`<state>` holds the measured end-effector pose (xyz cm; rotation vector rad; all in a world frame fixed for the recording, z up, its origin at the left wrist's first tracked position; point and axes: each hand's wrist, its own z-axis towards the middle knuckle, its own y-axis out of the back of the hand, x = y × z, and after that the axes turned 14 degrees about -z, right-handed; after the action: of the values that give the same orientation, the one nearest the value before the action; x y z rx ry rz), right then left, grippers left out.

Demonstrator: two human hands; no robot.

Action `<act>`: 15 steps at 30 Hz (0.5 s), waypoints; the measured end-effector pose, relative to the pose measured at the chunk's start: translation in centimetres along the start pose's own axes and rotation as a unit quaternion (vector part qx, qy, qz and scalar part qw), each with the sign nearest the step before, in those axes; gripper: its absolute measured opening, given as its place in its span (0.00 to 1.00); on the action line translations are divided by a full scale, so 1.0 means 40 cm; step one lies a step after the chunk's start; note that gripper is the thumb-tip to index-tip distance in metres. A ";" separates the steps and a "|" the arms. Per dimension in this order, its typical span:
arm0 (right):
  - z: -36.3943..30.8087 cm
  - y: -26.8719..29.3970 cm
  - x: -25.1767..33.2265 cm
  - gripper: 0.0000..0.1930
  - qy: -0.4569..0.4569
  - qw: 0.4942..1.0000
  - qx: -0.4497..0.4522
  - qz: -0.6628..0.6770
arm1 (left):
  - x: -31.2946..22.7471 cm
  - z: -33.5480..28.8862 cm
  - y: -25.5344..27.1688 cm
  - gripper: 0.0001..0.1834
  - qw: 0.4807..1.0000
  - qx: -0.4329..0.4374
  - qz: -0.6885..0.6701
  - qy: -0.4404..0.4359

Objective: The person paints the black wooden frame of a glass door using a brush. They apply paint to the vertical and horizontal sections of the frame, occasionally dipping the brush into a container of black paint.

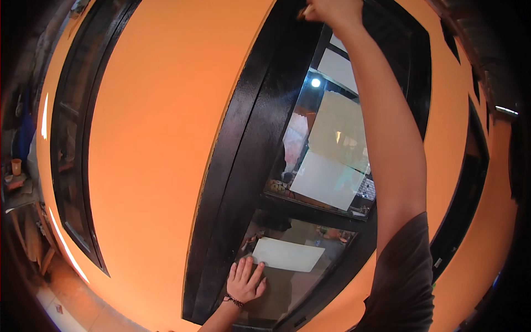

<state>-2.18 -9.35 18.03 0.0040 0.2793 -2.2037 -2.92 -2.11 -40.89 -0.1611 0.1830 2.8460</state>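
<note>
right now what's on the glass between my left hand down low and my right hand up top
In the head view, between the left hand and right hand, pale paper sheets cover the glass panes, with a black crossbar between panes.

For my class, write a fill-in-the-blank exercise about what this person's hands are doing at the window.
1. The left hand lies flat against the lower glass pane, just below a sheet of ____ stuck to it.
2. The right hand reaches up to the ____ of the black window frame.
3. The wall around the window is painted ____.
4. The left wrist wears a dark ____.

Missing words: paper; top; orange; bracelet
</note>
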 end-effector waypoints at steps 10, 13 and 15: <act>-0.158 0.086 0.002 0.06 -0.047 0.972 0.166 0.160 | -0.009 0.008 0.013 0.29 1.000 -0.017 -0.011 -0.006; -0.260 0.123 -0.038 0.07 -0.010 0.931 0.306 0.199 | -0.009 0.014 0.017 0.29 0.999 -0.008 -0.032 0.004; -0.366 0.201 -0.053 0.08 -0.055 0.862 0.388 0.321 | -0.013 0.021 0.026 0.30 0.999 -0.002 -0.038 0.012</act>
<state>4.04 -9.38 2.38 0.3610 -0.6135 -1.5037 -2.82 -3.12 -39.87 -0.1977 0.1711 2.7711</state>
